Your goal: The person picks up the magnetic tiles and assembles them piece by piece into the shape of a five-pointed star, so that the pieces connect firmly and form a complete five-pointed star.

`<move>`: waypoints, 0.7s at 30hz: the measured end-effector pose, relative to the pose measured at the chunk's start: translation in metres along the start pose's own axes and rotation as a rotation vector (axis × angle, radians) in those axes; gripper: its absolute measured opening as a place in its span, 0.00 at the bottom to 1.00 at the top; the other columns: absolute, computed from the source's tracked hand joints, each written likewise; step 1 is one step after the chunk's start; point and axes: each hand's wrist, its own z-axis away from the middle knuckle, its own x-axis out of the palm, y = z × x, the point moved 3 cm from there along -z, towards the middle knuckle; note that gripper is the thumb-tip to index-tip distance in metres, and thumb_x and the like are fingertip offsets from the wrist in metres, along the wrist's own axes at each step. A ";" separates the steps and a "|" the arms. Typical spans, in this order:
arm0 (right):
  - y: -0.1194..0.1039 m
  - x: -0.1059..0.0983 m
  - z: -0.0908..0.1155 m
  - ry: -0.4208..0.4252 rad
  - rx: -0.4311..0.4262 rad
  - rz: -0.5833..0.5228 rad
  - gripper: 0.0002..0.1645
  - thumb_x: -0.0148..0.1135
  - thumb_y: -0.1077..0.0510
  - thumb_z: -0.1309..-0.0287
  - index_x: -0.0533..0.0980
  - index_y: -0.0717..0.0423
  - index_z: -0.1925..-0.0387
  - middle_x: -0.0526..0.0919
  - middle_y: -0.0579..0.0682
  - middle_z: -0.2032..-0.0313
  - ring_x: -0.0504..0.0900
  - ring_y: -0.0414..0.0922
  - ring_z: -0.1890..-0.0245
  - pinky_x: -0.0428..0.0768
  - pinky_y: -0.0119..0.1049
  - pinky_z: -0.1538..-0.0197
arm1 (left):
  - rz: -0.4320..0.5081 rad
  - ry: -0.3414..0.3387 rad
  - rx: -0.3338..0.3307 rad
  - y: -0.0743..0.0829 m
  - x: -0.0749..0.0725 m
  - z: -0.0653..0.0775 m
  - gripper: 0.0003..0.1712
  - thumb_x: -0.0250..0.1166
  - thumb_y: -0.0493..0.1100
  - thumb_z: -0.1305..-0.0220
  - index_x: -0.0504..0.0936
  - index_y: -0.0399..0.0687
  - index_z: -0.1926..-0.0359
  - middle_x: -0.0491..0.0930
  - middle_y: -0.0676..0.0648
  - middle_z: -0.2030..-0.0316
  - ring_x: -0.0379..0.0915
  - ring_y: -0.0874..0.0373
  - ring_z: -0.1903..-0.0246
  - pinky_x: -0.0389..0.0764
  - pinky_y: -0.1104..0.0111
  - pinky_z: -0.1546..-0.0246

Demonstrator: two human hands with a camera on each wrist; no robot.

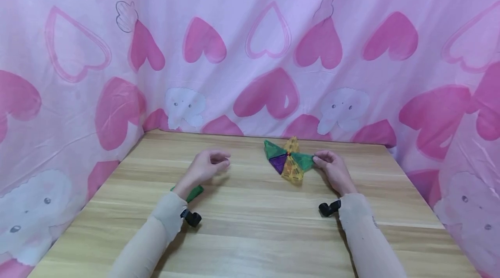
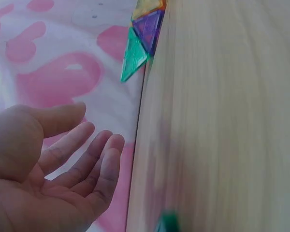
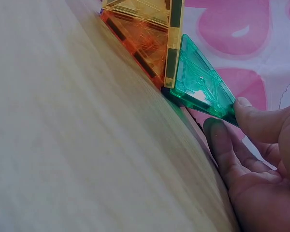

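Toward the back of the table stands a build of translucent magnetic tiles: a purple triangle tile [image 1: 278, 163], yellow tiles [image 1: 292, 169], a green triangle tile [image 1: 275, 150] on the left and another green triangle tile [image 3: 203, 82] on the right. An orange tile [image 3: 142, 46] shows in the right wrist view. My right hand [image 1: 332, 169] pinches the outer corner of the right green tile between thumb and fingers. Apart from the build, my left hand [image 1: 205, 167] hovers with loosely bent fingers, holding nothing. A loose green tile [image 1: 195, 193] lies under the left wrist, partly hidden.
The wooden table [image 1: 258, 230] runs back to a pink heart-patterned curtain [image 1: 269, 31], which also hangs at both sides. A small black camera sits on each wrist, the left camera [image 1: 192, 218] and the right camera [image 1: 329, 208].
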 end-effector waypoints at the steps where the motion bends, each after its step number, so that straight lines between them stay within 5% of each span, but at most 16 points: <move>1: 0.000 0.000 -0.001 -0.001 0.005 -0.010 0.26 0.67 0.56 0.19 0.76 0.68 0.31 0.86 0.62 0.38 0.87 0.38 0.50 0.84 0.26 0.45 | -0.006 0.000 -0.002 -0.001 -0.005 0.004 0.20 0.72 0.43 0.22 0.88 0.41 0.35 0.91 0.44 0.48 0.87 0.50 0.48 0.88 0.58 0.45; 10: 0.000 -0.002 -0.006 -0.011 0.017 -0.001 0.25 0.64 0.58 0.18 0.74 0.69 0.30 0.87 0.61 0.39 0.86 0.34 0.51 0.82 0.24 0.46 | -0.120 -0.004 -0.035 -0.019 -0.050 0.047 0.28 0.77 0.44 0.25 0.84 0.35 0.32 0.87 0.33 0.40 0.85 0.42 0.42 0.86 0.48 0.36; 15: 0.001 -0.001 -0.003 -0.013 0.007 -0.026 0.27 0.66 0.56 0.18 0.74 0.68 0.30 0.88 0.58 0.40 0.87 0.33 0.51 0.83 0.24 0.44 | -0.191 -0.021 -0.154 -0.031 -0.069 0.073 0.35 0.80 0.48 0.28 0.81 0.33 0.29 0.84 0.30 0.36 0.82 0.36 0.37 0.83 0.42 0.33; 21: 0.001 0.000 -0.001 -0.009 0.002 0.002 0.28 0.66 0.53 0.18 0.74 0.67 0.30 0.88 0.54 0.42 0.87 0.33 0.51 0.82 0.22 0.45 | -0.275 -0.049 -0.247 -0.043 -0.082 0.093 0.40 0.85 0.52 0.37 0.83 0.33 0.32 0.88 0.36 0.41 0.83 0.44 0.45 0.85 0.48 0.42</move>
